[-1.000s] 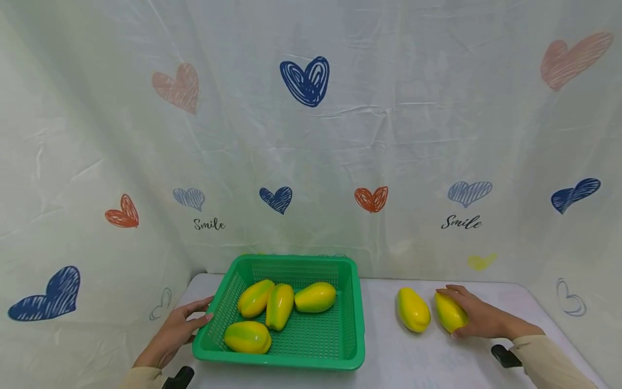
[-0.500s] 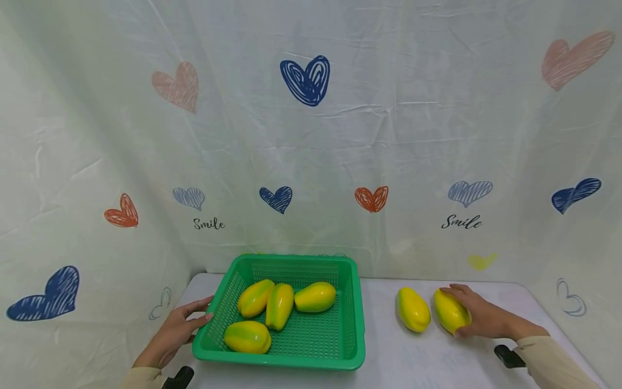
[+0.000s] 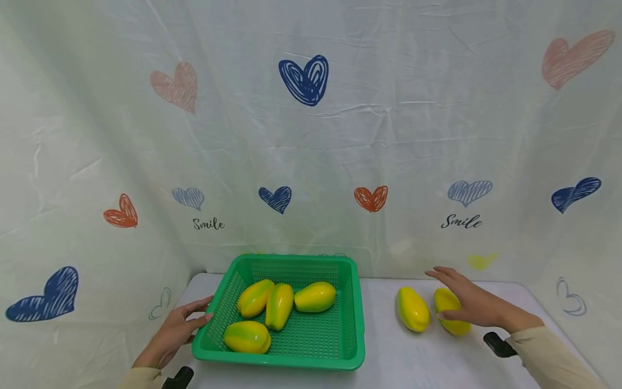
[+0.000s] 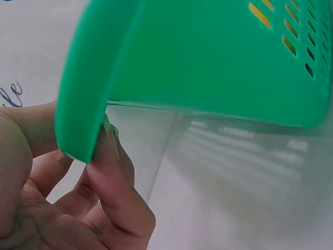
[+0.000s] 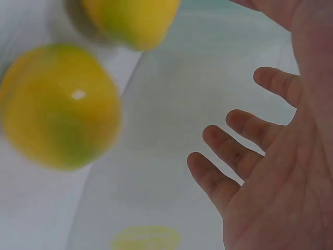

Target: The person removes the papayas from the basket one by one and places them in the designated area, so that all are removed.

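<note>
My left hand [image 3: 177,327] holds the left rim of a green plastic basket [image 3: 279,363]; in the left wrist view the rim [image 4: 86,99] lies between the thumb and the curled fingers. Several oblong, lightly ridged yellow-green papaya-like fruits [image 3: 248,337] lie inside it. Two more stand out on the table to its right: one fruit [image 3: 414,309] nearer the basket, another fruit [image 3: 458,327] farther right. Above that farther one, partly covering it, hovers my right hand [image 3: 478,305], with fingers spread and nothing held. In the right wrist view the palm [image 5: 283,192] is apart from both fruits.
A white-covered table [image 3: 389,356] bears the basket and loose fruits. Close behind it hangs a pale curtain [image 3: 316,151] printed with hearts, which also runs along both sides. Dark camera mounts [image 3: 500,344] sit at the wrists.
My right hand has let go of the right-hand fruit and risen slightly up and left, its fingers opening out. The left hand and basket have stayed put.
</note>
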Motion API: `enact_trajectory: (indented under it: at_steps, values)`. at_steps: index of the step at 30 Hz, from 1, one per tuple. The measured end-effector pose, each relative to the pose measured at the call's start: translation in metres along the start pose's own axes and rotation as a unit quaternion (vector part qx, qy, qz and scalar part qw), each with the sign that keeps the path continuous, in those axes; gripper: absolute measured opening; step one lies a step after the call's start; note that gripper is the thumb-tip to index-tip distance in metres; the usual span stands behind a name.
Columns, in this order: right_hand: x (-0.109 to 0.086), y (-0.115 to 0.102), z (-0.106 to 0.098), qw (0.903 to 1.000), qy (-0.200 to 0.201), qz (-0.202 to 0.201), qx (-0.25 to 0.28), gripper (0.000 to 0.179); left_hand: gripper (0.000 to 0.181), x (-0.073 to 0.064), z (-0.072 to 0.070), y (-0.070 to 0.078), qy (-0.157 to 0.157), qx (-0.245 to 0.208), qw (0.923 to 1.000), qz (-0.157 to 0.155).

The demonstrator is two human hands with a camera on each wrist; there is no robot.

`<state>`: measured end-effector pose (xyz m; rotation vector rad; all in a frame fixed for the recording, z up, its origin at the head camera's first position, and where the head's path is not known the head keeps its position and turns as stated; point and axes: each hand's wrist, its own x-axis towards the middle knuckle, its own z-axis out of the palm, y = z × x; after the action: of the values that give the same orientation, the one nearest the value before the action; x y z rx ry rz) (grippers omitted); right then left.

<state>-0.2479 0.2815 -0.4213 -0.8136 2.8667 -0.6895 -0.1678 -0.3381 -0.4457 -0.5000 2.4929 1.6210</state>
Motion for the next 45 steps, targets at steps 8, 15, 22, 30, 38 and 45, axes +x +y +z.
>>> enact_trajectory:
  at_steps: [8,15,22,30,38,45]
  values:
    - [0.015,-0.046,-0.002,0.9980,0.002,-0.057,-0.030,0.081,0.064,-0.001,0.000,0.000,-0.003,0.003,1.0000,0.006]
    - [0.033,-0.081,0.001,0.9941,-0.022,-0.093,-0.051,0.079,0.066,-0.001,0.000,0.000,-0.006,0.001,0.9999,0.008]
    - [0.055,-0.108,0.010,0.9843,-0.030,-0.148,-0.091,0.077,0.067,0.000,-0.001,-0.002,-0.003,-0.003,0.9999,0.010]
    - [0.081,-0.128,0.026,0.9722,-0.039,-0.205,-0.107,0.072,0.065,-0.001,0.000,-0.003,0.001,0.003,0.9999,0.013]
    - [0.101,-0.150,0.038,0.9670,-0.074,-0.210,-0.124,0.072,0.066,-0.001,0.000,-0.001,0.005,0.011,0.9999,0.009]
    - [0.117,-0.163,0.051,0.9656,-0.090,-0.209,-0.125,0.070,0.064,-0.002,0.001,-0.001,0.005,0.005,0.9999,0.009]
